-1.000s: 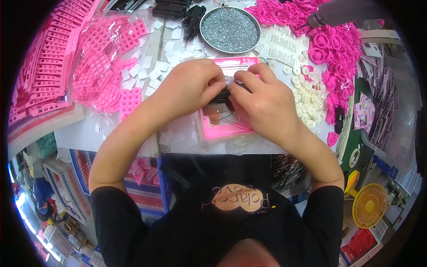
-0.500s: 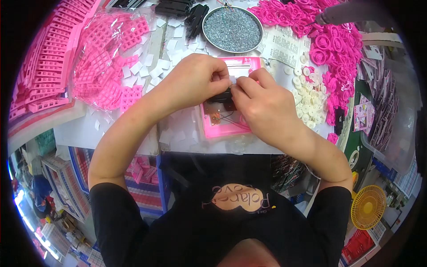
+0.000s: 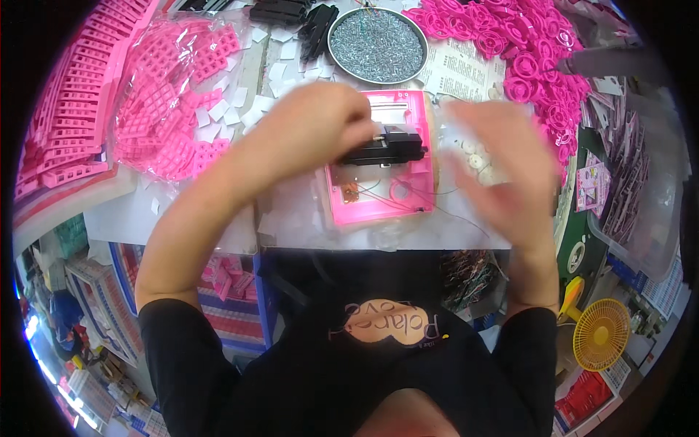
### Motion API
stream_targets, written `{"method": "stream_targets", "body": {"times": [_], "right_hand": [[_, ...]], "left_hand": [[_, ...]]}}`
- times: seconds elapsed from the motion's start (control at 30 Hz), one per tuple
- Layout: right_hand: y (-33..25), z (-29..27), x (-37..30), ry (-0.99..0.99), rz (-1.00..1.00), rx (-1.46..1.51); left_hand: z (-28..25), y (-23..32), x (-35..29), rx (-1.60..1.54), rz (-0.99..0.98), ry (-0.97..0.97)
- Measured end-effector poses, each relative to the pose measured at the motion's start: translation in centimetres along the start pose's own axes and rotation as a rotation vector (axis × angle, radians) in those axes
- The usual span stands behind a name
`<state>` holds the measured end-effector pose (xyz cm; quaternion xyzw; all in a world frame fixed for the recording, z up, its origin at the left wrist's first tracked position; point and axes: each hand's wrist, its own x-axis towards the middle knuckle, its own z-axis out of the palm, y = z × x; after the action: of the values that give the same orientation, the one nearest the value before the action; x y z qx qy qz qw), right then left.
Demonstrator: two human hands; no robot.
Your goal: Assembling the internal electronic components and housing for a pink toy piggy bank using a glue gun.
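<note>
A pink plastic casing (image 3: 378, 212) lies on the table in front of me, with thin wires and a small copper-coloured piece inside. Across its middle sits a black plastic mechanism (image 3: 397, 149), long and box-shaped. My left hand (image 3: 336, 120) pinches the left end of this mechanism; its fingertips partly hide what lies between them. To the right of the casing, my right hand (image 3: 506, 164) is smeared by motion above a pile of white plastic wheels (image 3: 477, 162). Whether its fingers hold anything cannot be seen.
A round tray (image 3: 329, 54) of small metal screws stands behind the casing. Bright pink ring parts (image 3: 528, 73) are heaped at the far right. On the left lie a clear bag of pink grid pieces (image 3: 149, 116) and stacked pink frames (image 3: 80, 87). White paper squares (image 3: 218, 111) are scattered between.
My right hand has left the black mechanism and moved right, over the white wheels, uncovering the mechanism's right end. My left hand stays at the mechanism.
</note>
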<state>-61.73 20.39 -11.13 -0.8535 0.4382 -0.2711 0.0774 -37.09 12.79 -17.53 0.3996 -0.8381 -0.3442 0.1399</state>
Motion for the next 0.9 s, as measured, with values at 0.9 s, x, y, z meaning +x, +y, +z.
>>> {"method": "stream_targets", "body": {"times": [0.9], "right_hand": [[5.0, 0.7, 4.5, 0.271, 0.219, 1.29]], "left_hand": [[-0.6, -0.2, 4.8, 0.369, 0.464, 0.326]]}}
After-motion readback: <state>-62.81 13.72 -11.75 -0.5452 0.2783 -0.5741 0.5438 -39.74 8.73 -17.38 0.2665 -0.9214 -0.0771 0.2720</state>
